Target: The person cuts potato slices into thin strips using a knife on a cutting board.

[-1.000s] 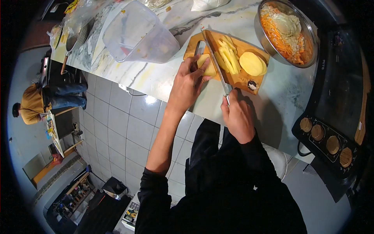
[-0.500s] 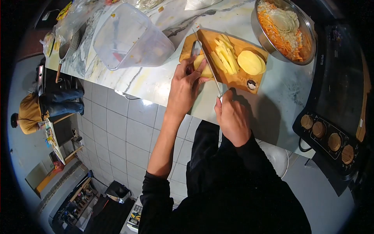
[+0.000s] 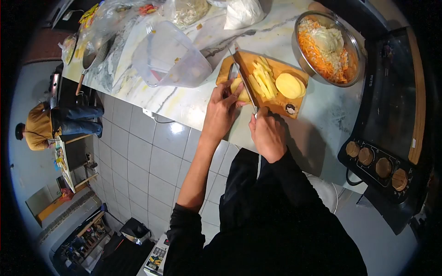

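Observation:
My left hand (image 3: 221,112) is closed on a piece of yellow potato (image 3: 243,96), pinning it to the wooden cutting board (image 3: 291,68). In my right hand (image 3: 269,138) is a knife (image 3: 245,82) gripped by its handle. The blade lies along the right side of the held potato, close to my left fingertips; whether it is in the flesh I cannot tell. Right of the blade is a pile of potato sticks (image 3: 264,79). Beyond them, round potato slices (image 3: 290,86) overlap near the board's right end.
A steel bowl (image 3: 304,62) of shredded carrot and pale food stands behind right, beside a black oven (image 3: 391,92). Left of the board sits a clear plastic container (image 3: 184,69). A white bag (image 3: 243,14) lies at the back. Another person (image 3: 39,124) is far left.
The camera view has shifted, so the table and its objects appear moved. My right hand and the knife handle are closer to the board; my left hand keeps its hold on the potato.

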